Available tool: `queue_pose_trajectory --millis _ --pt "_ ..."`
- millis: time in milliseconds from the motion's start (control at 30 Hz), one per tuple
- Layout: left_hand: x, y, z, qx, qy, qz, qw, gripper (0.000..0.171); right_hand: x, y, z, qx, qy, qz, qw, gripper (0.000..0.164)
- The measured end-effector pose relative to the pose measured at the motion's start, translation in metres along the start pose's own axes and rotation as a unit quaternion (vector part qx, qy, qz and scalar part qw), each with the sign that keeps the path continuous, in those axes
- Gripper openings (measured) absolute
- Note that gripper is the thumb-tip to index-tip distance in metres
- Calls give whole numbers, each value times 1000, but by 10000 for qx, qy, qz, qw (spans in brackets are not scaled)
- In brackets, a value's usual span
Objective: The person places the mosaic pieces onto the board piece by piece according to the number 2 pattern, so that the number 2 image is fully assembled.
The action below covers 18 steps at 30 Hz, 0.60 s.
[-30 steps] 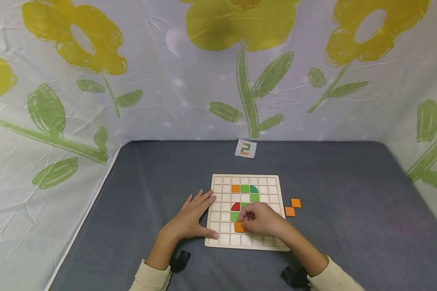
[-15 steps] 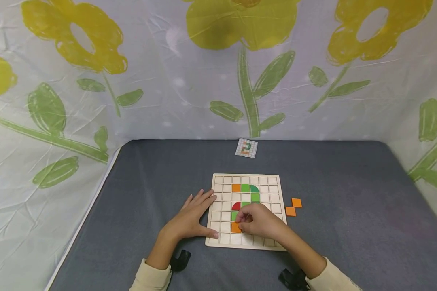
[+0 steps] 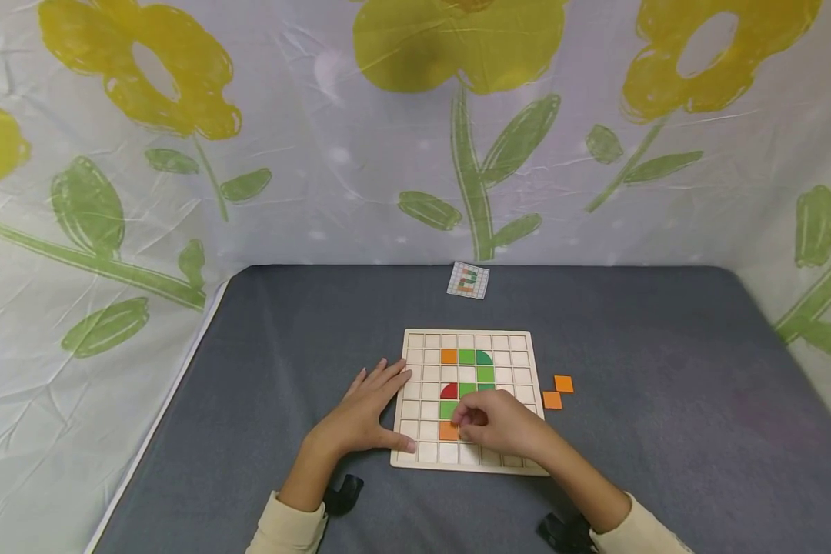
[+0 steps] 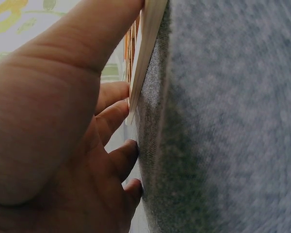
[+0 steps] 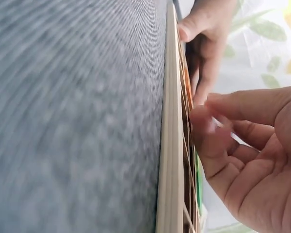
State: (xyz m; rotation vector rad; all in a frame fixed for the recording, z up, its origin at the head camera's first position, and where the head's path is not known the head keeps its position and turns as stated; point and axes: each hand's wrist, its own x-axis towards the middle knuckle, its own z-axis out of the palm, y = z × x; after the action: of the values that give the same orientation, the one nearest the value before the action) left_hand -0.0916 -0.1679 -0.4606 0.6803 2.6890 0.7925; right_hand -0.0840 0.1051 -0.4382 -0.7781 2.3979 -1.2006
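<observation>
A light wooden grid board (image 3: 425, 459) lies on the table. My left hand (image 3: 362, 415) rests along its left side, fingers spread, the thumb near the lower left corner; in the left wrist view fingertips (image 4: 117, 108) meet the board's edge. My right hand (image 3: 495, 422) is over the board's lower middle with bent fingers. Its fingertips are right at the right edge of an orange square tile (image 3: 447, 431), which lies in a cell. In the right wrist view, thumb and index finger (image 5: 203, 119) are close together and no tile shows between them.
Above that tile sit a green square (image 3: 447, 410), a red quarter-round tile (image 3: 448, 392) and more green tiles (image 3: 467, 357); an orange tile (image 3: 448, 356) is higher up. Two loose orange tiles (image 3: 552, 400) lie right of the board. A small pattern card (image 3: 468, 281) lies behind it.
The orange tile has shifted left and now lies square in its cell. My right hand's fingertips have drawn back slightly to its right edge. The left hand has stayed in place.
</observation>
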Motion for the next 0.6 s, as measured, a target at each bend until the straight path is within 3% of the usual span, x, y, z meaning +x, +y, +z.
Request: queue_pose_trajectory --millis 333,467,600 --pt "0 1 0 -12 -47 -92 9999 115 -16 18 -27 -59 -59 -5 10000 10" --pt "0 1 0 -9 -78 -110 9999 115 -22 26 -49 -612 277 329 9972 14" --pt "0 1 0 -15 -67 -109 9999 115 -31 33 -70 -1256 580 682 9880 16"
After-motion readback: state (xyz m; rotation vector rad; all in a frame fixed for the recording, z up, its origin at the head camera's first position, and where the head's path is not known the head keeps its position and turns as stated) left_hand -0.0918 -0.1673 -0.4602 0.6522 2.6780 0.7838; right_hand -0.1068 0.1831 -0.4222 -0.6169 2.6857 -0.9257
